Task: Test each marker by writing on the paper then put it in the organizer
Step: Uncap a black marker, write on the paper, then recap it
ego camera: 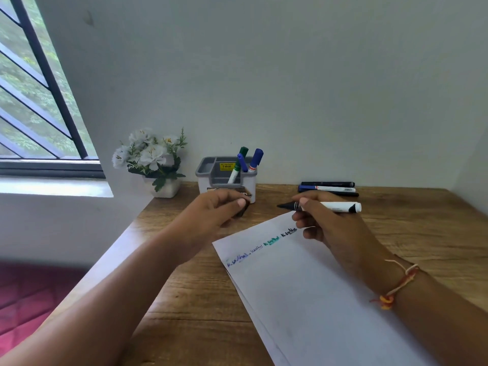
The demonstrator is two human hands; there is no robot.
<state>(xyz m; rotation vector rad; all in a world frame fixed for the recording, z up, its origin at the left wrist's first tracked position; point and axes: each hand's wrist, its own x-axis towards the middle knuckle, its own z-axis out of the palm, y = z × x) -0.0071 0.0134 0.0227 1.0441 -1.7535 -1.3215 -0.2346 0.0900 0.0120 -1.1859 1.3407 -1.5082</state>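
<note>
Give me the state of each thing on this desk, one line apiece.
Marker: uncapped, tip off the paper, gripped by the right hand.
Cap: off, apparently pinched in the left hand.
Paper: flat, four scribbles along its top edge.
Organizer: upright, three capped markers standing in it.
Spare markers: three, lying side by side near the wall.
Flower pot: upright.
</note>
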